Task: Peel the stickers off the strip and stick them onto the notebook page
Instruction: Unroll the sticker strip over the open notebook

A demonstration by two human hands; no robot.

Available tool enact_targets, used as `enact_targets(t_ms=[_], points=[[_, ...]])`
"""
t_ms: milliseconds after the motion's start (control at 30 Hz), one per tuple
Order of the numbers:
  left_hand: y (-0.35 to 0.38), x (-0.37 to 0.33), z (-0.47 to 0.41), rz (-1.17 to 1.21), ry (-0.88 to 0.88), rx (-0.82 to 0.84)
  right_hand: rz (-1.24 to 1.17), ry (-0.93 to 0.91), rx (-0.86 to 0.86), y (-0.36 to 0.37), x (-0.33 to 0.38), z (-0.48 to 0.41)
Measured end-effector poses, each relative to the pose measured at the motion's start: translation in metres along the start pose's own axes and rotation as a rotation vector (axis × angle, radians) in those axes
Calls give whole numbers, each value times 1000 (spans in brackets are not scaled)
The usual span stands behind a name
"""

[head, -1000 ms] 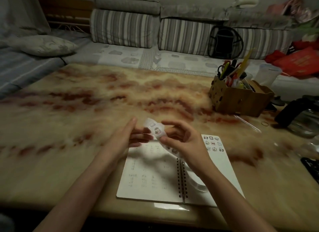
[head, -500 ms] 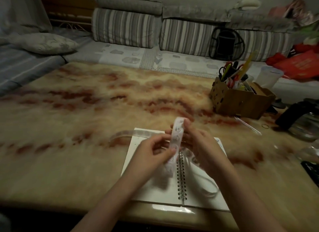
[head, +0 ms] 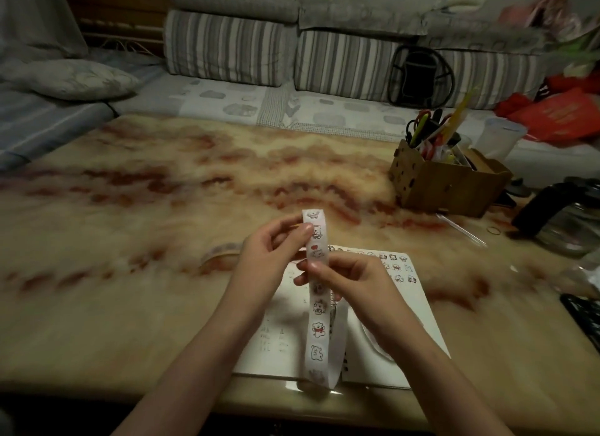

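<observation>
both hands are holding the sticker strip upright over the open spiral notebook, which is lying flat on the marble-look table near its front edge. the left hand is pinching the strip close to its top end, thumb on the printed face. the right hand is pinching it just below, thumb in front and the other fingers curled behind. the rest of the strip is hanging down and folding back up on itself at the bottom.

looks to me like they're hunting for an edge to start a peel. my tip: keep the backing taut, bend the strip backward right at the sticker so a corner is lifting by itself, then catch it with a nail instead of scraping the print. going slow is helping here, thin paper probably tears.

counts: one strip, one notebook. i'm counting about eight little cartoon stickers on the strip's face, the lowest one blurry. the right-hand page is already carrying roughly three rows of page stickers, too small to count. one cardboard box of pens is sitting off right.
</observation>
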State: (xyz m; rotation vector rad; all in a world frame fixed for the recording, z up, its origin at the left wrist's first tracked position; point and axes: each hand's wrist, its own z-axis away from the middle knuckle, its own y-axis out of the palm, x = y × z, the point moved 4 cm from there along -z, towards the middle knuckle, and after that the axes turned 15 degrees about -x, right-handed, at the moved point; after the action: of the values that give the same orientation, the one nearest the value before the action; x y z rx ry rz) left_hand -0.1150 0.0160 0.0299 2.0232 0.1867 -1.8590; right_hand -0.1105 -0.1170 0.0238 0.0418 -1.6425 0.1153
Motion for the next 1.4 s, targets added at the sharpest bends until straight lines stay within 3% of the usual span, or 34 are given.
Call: enact_targets(t_ms=[233, 400, 533, 967, 1200, 1400], points=[[-4, -2, 1, 31, 57, -64, 13, 11, 22, -1, -2, 3], [-5, 5, 4, -36, 43, -69, -41, -178, -288, -22, 19, -2], [1, 8, 7, -45, 48, -48, 91, -339, -323, -17, 30, -2], [1, 13, 18, -35, 93, -40, 22, -208, -384, -15, 12, 2], [0, 14, 20, -3, 64, -64, 329, -584, -411, -15, 18, 10], [0, 14, 22, 43, 33, -82, 433, -730, -349, -17, 18, 9]])
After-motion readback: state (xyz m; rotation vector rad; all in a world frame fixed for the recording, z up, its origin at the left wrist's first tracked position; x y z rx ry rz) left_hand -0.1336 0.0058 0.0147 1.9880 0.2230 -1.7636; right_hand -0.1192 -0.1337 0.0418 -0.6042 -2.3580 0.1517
